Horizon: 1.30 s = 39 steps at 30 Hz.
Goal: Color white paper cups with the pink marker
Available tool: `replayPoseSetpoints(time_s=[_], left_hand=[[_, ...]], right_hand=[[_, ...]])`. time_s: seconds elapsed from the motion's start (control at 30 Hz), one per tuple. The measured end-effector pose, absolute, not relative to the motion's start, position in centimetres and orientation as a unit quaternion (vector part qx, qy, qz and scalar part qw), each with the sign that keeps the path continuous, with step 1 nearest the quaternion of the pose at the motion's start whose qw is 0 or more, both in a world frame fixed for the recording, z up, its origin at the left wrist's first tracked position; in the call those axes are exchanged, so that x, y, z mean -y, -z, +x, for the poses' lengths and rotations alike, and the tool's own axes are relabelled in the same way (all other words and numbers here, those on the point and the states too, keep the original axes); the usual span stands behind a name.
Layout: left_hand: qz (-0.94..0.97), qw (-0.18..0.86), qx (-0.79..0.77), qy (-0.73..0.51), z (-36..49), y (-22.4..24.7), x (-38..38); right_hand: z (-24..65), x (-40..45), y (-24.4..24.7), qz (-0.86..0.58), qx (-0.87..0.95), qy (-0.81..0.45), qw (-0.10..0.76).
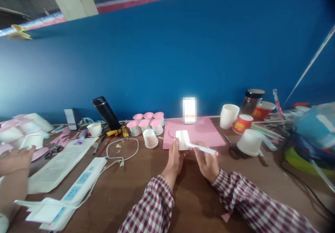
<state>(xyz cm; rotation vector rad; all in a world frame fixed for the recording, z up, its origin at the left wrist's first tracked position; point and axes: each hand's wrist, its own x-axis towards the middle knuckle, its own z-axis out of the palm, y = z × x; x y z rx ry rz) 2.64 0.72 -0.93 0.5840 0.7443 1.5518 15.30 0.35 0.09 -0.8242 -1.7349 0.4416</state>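
Near the middle of the table, my left hand (175, 159) grips a small white paper cup (182, 138) by its side. My right hand (208, 161) holds a white marker (205, 149) with a reddish end; its other end points at the cup's wall and seems to touch it. Behind both hands lies a pink sheet (206, 131), with a bright phone-like screen (190, 110) upright at its back edge. Another white cup (150, 138) stands left of the sheet, in front of several cups with pink tops (143, 123).
At the left are a power strip (75, 187), a printed paper (60, 163), a black bottle (106, 112) and another person's hand (15, 161). Scissors (233, 149), an overturned white tub (250, 142), a red cup (242, 124) and a tall white cup (229, 116) are at the right.
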Motion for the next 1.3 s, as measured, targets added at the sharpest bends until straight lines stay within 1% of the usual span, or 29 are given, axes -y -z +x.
replayPoseSetpoints(time_s=[0.2,0.77,1.0,1.3], left_hand=[[0.255,0.611,-0.325,-0.676,2.66,0.87,-0.67],[0.221,0.609,-0.361,-0.67,2.47,1.44,-0.88],[0.243,0.608,-0.34,-0.675,2.62,0.66,-0.68],[0.224,0.604,-0.34,-0.685,2.58,0.63,-0.69]], right_hand=[[15.21,-0.26,-0.24,-0.355,0.724,-0.181,0.563],[15.31,-0.03,-0.33,-0.349,0.743,-0.176,0.543],[15.34,-0.06,-0.39,-0.363,0.726,-0.174,0.558],[15.31,-0.05,-0.24,-0.363,0.744,-0.149,0.541]])
